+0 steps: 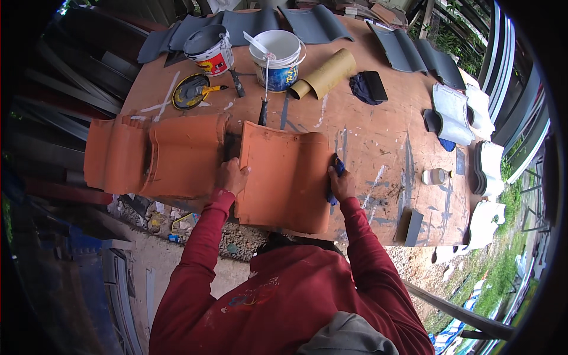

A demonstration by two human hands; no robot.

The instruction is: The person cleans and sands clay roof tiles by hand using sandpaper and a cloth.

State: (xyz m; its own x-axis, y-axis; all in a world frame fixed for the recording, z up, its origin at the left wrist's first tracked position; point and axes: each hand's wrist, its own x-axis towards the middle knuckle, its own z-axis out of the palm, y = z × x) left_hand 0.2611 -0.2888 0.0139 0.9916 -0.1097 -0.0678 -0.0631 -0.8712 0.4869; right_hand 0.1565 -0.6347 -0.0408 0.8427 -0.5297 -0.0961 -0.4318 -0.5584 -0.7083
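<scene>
An orange clay roof tile [284, 177] lies in front of me at the near edge of the table, its lower end reaching over that edge. My left hand [235, 176] is closed on the tile's left edge. At the opposite edge, my right hand [342, 182] presses a dark blue cloth [333, 192] against the tile, with the fingers closed round it. Several more orange roof tiles [183, 157] lie overlapping to the left, close beside my left hand.
The wooden table [384, 142] bears two paint buckets [275, 68], a roller [263, 109], a yellow-rimmed lid [190, 92], sandpaper roll [334, 72], dark phone [375, 86] and small jar [435, 176]. Grey tiles [316, 25] line the far side; white tiles [452, 112] stand right.
</scene>
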